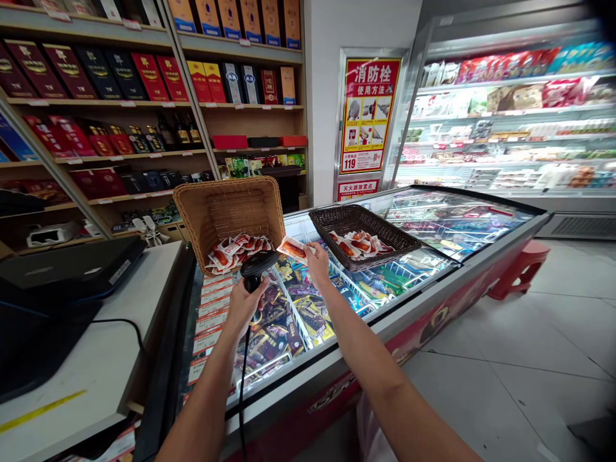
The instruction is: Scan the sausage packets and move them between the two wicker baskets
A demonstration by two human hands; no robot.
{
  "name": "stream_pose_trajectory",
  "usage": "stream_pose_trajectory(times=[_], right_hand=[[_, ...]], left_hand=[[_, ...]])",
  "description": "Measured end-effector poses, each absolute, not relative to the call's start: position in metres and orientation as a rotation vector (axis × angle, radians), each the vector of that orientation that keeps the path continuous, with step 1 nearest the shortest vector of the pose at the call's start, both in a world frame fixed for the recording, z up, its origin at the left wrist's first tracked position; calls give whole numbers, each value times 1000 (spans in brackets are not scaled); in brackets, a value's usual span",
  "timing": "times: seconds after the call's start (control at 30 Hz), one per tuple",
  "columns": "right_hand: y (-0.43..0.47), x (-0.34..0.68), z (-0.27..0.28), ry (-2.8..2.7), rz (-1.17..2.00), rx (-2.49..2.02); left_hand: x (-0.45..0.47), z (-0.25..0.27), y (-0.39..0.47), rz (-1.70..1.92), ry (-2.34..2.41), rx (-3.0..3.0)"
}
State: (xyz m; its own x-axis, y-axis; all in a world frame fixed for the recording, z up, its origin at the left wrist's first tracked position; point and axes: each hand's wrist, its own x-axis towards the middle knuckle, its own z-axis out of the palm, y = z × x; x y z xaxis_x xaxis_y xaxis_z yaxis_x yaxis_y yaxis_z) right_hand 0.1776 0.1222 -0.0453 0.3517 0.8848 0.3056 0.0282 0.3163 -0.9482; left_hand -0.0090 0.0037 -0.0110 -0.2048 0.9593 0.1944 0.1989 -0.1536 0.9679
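Note:
My left hand (245, 304) is wrapped round the handle of a black barcode scanner (258, 264), whose cable hangs down over the freezer's front. In my right hand (318, 264) is a packaged sausage (293, 249), pinched at its right end and held just beyond the scanner's head. Behind the scanner, a tan wicker basket (230, 200) stands tilted with several packaged sausages (239, 251) in it. To the right, a dark brown basket (332, 226) rests on the freezer's glass top and holds several more packets (360, 244).
Under both baskets is a chest freezer (445, 273) with ice-cream packs beneath its glass. A white counter (96, 359) with black equipment (67, 263) stands on the left. Shelves of boxed bottles (149, 77) rise behind. A red stool (522, 266) is on the floor at right.

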Motion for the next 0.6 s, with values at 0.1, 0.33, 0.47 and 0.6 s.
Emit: stream_pose_trajectory(times=[0.1,0.33,0.47,0.6], right_hand=[[122,178,-44,-1048,739,-1091],[114,174,-37,-1068,743,-1143],[112,195,-15,-1105,495,-1371],[128,250,20,-955,223,-1673]], left_hand=[[-8,-11,3,1431,1407,1340],[-5,0,2,1451,1436,1308],[-13,6,5,1528,1439,1181],[-27,10,10,1698,1397,977]])
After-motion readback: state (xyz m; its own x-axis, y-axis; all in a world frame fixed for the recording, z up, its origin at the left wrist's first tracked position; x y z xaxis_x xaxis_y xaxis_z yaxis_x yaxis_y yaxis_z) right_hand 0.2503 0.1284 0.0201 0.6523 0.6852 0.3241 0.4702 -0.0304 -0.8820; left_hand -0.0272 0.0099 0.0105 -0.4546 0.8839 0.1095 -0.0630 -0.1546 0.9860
